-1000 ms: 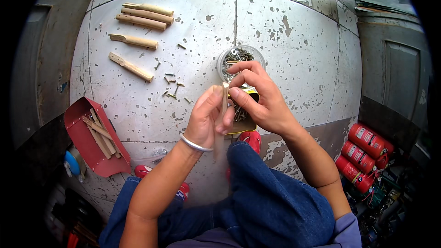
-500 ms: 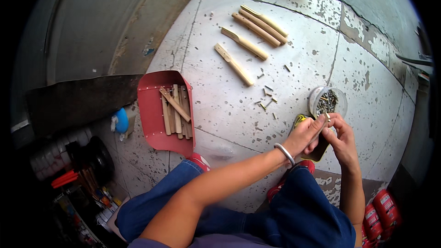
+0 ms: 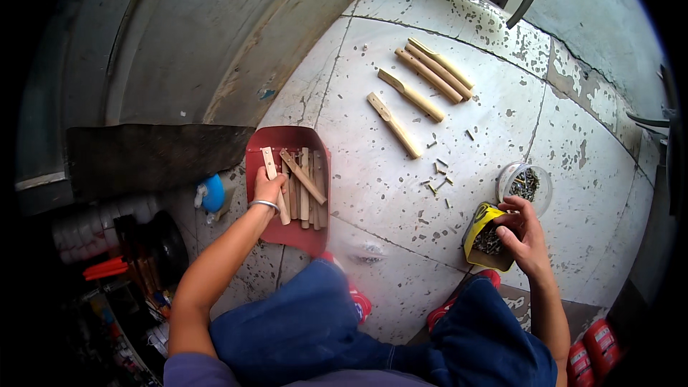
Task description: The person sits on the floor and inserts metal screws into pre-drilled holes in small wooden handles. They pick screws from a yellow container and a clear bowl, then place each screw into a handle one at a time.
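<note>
Red plastic tray [image 3: 266, 145] on the speckled white floor [image 3: 373, 186], full of short pale wooden sticks [image 3: 304, 186]. Left hand [image 3: 269, 186] inside it, fingers [image 3: 264, 176] curled around one wooden stick [image 3: 274, 180], its tip poking up past the knuckles. Right hand [image 3: 523, 233] well apart, fingers [image 3: 507, 205] bent over the open yellow box of small metal nails [image 3: 487, 238], tips touching its rim; whether pinching a nail, cannot tell. Just beyond those fingers, a round clear jar of nails [image 3: 525, 185]. Between the two hands, loose nails scattered [image 3: 437, 180] on the floor; farther off, five longer carved wooden pieces [image 3: 423, 89] lying in a row. Blue trouser knees [image 3: 373, 330] near the lower edge.
</note>
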A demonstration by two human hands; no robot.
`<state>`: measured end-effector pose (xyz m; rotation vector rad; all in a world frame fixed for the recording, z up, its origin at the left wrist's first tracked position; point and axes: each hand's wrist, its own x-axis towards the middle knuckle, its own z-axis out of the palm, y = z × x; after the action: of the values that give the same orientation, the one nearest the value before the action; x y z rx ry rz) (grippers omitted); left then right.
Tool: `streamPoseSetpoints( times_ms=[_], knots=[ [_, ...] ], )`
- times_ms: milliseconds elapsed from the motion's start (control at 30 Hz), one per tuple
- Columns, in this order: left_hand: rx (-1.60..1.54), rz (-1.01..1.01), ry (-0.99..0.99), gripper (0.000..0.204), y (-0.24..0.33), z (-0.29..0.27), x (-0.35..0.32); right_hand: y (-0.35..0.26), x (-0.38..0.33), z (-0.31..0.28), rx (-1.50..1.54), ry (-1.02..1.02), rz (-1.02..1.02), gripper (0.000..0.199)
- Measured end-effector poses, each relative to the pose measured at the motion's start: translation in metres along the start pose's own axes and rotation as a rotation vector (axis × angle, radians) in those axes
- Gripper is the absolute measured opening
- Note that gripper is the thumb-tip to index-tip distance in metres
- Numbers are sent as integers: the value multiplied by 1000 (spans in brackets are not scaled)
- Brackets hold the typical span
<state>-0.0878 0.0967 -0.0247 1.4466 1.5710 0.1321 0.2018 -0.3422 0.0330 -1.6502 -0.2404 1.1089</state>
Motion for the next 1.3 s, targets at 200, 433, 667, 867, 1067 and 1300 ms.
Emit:
streamPoseSetpoints(
  times_ms=[200, 433, 667, 867, 1067, 1300],
  knots=[
    [241, 35, 11, 55, -13, 24, 27, 4, -8, 7, -136, 27, 6, 58],
    [230, -93, -242, 59, -8, -4, 21, 9, -16, 10, -257, -2, -8, 60],
    [734, 801, -15, 52, 28, 23, -3, 6, -12, 9, -333, 14, -6, 55],
    [557, 891, -421, 24, 96, 148, -26, 2, -9, 13, -366, 31, -73, 45],
    [466, 446, 82, 56, 76, 252, 8, 11, -21, 3, -372, 134, -106, 40],
    [312, 261, 19, 47, 71, 243, 15, 10, -9, -10, -446, 145, -211, 26]
  ],
)
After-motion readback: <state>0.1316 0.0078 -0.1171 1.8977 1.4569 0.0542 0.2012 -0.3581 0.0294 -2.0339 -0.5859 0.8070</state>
